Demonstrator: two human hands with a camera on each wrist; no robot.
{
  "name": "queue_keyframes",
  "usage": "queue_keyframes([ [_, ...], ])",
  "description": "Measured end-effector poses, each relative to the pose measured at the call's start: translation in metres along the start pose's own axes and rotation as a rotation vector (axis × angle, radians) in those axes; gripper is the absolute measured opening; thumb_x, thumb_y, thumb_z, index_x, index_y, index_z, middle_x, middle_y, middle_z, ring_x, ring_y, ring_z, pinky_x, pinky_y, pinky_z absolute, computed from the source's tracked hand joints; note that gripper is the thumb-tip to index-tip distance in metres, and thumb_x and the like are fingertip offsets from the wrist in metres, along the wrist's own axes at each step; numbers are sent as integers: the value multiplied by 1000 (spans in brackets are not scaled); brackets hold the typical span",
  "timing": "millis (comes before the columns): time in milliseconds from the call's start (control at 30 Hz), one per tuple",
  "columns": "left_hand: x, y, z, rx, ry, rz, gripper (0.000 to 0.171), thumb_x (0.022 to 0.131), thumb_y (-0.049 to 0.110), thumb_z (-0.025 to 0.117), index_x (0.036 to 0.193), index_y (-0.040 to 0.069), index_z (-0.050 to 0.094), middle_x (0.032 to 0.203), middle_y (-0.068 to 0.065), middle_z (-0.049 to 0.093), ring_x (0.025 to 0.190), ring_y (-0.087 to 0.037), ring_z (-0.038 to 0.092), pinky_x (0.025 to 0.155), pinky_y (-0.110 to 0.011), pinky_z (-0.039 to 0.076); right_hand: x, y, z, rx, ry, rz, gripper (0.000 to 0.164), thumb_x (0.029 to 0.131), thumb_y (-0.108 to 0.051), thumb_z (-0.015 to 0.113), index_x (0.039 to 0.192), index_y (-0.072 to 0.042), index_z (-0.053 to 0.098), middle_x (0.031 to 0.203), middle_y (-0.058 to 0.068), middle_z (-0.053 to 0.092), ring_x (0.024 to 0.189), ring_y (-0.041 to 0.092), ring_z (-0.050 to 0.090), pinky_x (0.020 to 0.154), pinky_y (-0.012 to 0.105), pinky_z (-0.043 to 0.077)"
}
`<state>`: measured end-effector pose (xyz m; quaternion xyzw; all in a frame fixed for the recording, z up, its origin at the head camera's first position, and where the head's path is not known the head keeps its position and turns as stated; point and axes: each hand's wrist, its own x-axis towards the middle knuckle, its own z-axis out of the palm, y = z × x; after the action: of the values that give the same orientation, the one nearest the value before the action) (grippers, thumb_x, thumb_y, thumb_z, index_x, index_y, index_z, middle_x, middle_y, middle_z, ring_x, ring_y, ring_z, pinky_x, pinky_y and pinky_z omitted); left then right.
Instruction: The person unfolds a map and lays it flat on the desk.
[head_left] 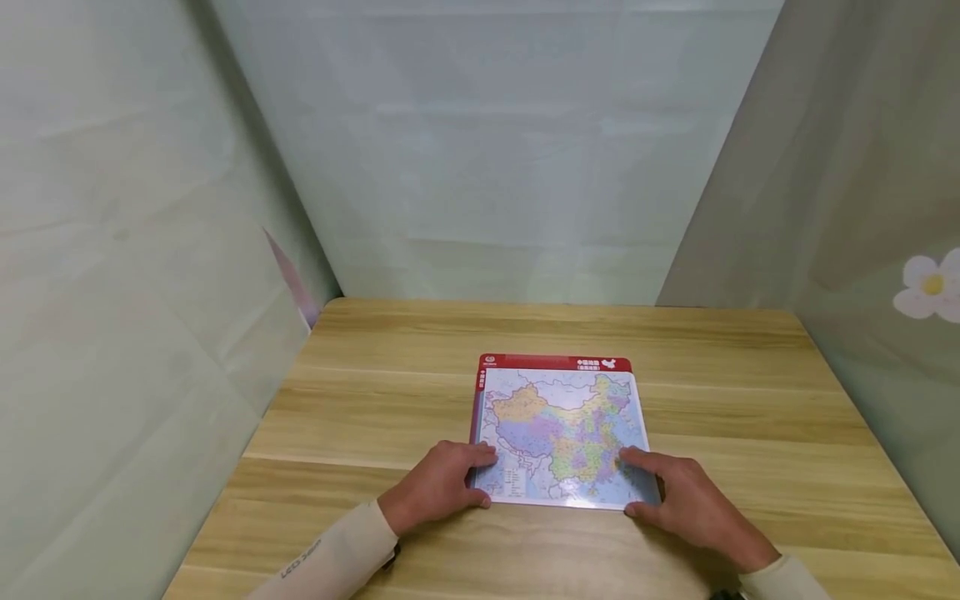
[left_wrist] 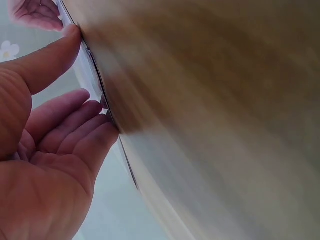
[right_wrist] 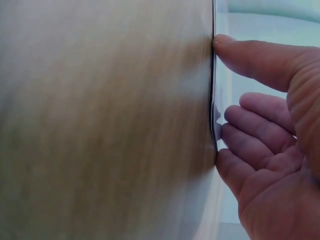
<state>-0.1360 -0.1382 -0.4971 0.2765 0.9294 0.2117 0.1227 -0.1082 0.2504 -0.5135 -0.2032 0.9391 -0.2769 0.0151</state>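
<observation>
A thin, flat map board (head_left: 555, 417) with a red border along its top and upper left lies on the wooden table, showing a coloured map of China. My left hand (head_left: 442, 483) rests at its lower left corner, thumb at the near edge and index finger over the map's side. At the lower right corner my right hand (head_left: 686, 496) touches it the same way. From both wrist views the board shows as a thin dark edge (right_wrist: 212, 90), with the thumb tips right at it and the other fingers loosely bent.
The wooden table (head_left: 375, 375) runs back to a pale cloth wall (head_left: 495, 167). Cloth also hangs along the left and right sides, with a white flower print (head_left: 930, 285) on the right one. Light sleeves cover both forearms.
</observation>
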Motion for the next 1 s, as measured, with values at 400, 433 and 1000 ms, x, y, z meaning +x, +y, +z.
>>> queue_keyframes([
  [400,5,-13,-4,-23,-38,44,60,87,31,89,140,9,69,140,-5,71,130,-22,68,106,-38,57,0,-15,2,-14,14,58,68,79,-23,95,140,-10,68,143,14,68,129,34,67,101,50,58],
  [433,5,-14,-4,-22,-43,50,60,87,30,89,140,9,69,140,-5,71,130,-22,68,106,-38,57,0,-16,3,-14,14,63,68,80,-23,94,141,-10,67,143,14,68,129,34,67,101,51,58],
  [1000,-2,-1,4,23,-41,74,56,85,31,90,134,10,73,137,-3,73,116,-14,71,98,-31,59,16,-7,2,-92,54,-32,59,85,-5,88,139,2,65,138,20,70,124,38,69,98,53,58],
])
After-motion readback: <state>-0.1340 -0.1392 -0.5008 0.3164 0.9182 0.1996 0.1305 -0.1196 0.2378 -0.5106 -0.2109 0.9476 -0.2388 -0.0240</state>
